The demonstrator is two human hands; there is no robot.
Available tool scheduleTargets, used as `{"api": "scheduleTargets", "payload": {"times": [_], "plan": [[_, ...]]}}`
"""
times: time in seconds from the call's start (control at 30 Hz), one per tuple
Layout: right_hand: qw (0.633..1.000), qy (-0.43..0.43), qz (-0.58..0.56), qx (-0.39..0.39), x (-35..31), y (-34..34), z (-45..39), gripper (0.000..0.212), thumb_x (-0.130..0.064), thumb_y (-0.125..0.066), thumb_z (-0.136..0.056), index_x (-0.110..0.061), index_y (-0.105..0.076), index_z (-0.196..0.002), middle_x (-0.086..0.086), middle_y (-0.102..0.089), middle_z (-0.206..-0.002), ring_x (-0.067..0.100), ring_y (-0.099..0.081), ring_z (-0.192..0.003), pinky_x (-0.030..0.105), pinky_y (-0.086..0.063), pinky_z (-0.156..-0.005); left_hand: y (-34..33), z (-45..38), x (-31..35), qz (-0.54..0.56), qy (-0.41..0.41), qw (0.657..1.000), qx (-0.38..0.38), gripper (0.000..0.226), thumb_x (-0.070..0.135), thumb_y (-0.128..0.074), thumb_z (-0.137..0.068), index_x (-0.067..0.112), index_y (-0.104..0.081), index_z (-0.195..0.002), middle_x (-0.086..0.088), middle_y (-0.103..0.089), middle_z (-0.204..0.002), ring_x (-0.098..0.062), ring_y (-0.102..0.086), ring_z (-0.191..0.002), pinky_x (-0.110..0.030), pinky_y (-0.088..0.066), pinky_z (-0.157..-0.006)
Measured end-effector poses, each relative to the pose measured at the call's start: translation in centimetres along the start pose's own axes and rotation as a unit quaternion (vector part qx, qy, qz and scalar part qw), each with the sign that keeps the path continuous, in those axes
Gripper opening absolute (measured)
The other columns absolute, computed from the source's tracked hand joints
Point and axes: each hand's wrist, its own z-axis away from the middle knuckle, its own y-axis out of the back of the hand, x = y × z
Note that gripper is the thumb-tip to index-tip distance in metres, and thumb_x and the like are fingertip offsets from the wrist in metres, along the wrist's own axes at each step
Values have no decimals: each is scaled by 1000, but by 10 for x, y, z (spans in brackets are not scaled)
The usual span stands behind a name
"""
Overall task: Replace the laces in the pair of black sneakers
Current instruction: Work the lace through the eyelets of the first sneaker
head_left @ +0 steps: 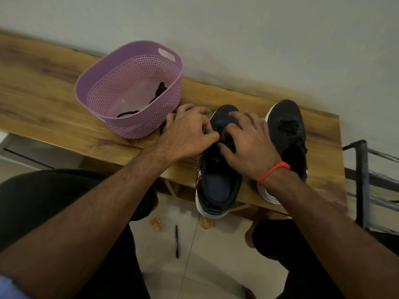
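Left sneaker: black sneaker [218,186] with white sole, standing on the wooden table [64,117], heel overhanging the near edge, toe toward the wall.
Right sneaker: second black sneaker [287,128] just beside the first, to its right, black lacing visible across its upper.
Left hand: left hand [187,134] at the lace area of the nearer sneaker, fingers curled; thumb and forefinger appear to pinch a black lace [224,134], though blur hides the exact contact.
Right hand: right hand [248,145] resting over the same sneaker's tongue, fingers bent down onto the lacing; whether it pinches the lace cannot be told. An orange band [274,169] circles the wrist.
Basket: purple perforated basket [129,91] on the table, left of the sneakers, holding a loose black lace [159,89].
Floor: pen [176,241] lying on the tiles under the table edge.
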Motion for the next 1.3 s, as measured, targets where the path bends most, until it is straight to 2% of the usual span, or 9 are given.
{"api": "scheduleTargets", "payload": {"times": [0.13,0.3,0.43,0.57,0.77,0.97,1.07,1.17,1.3], "plan": [[997,8,-36,67,3,1,-3,17,-31,-60,-88,-14,-62,-90,7,-55,-133,30,-41,-130,45,-31,-112,1,0,2,0,-1,1000,-9,18,36,-70,-85,35,-62,-70,7,-37,-161,-23,-7,-156,-57,-7,-120],[973,-124,-129,147,37,27,-15,15,-24,-60,-79,-12,-52,-74,8,-60,-96,29,-53,-105,28,-32,-82,1,-1,3,-7,-22,1000,-16,22,35,-69,-86,33,-57,-68,-4,-29,-165,-29,4,-157,-59,6,-123],[993,-44,-64,88,20,24,-8,31,-44,-59,-84,-21,-57,-105,9,-48,-140,34,-35,-138,50,-25,-114,0,-1,3,-47,-36,998,-6,17,39,-67,-84,32,-60,-70,-5,-28,-166,-31,7,-156,-63,19,-115],[999,-13,18,-24,-2,6,0,48,-46,-60,-90,-18,-51,-127,8,-20,-161,37,-6,-150,61,-8,-120,-1,2,1,-119,-61,991,21,15,45,-64,-82,32,-69,-76,0,-23,-168,-31,16,-155,-72,26,-105],[999,-35,14,-25,-10,2,4,43,-48,-55,-94,-19,-55,-126,5,-18,-164,33,-5,-152,58,-7,-121,0,3,2,-101,-39,994,13,13,42,-65,-83,32,-68,-76,6,-23,-167,-29,16,-155,-76,25,-104],[1000,-21,-2,20,-13,-4,7,37,-43,-58,-94,-20,-62,-123,5,-39,-152,37,-23,-145,60,-19,-118,1,2,0,-78,-39,996,7,14,39,-66,-85,35,-63,-72,7,-25,-166,-27,17,-155,-75,24,-106],[994,-19,-73,79,-6,2,1,21,-38,-55,-85,-20,-63,-93,3,-57,-122,34,-46,-122,54,-37,-105,2,1,-1,-62,-29,998,-1,20,37,-67,-85,37,-57,-67,8,-25,-166,-28,16,-155,-73,25,-106],[973,-109,-141,147,18,19,-11,20,-36,-51,-77,-17,-46,-71,0,-50,-87,29,-49,-93,37,-40,-80,3,1,0,-55,-20,998,-4,22,36,-68,-84,37,-56,-65,8,-25,-167,-27,17,-155,-72,26,-106],[967,-176,-116,140,36,25,-13,50,-59,-54,-75,-20,-53,-106,8,-50,-122,35,-44,-122,40,-35,-96,3,1,2,-60,-21,998,-5,21,38,-67,-84,35,-57,-66,7,-25,-166,-28,16,-155,-73,24,-108]]}}
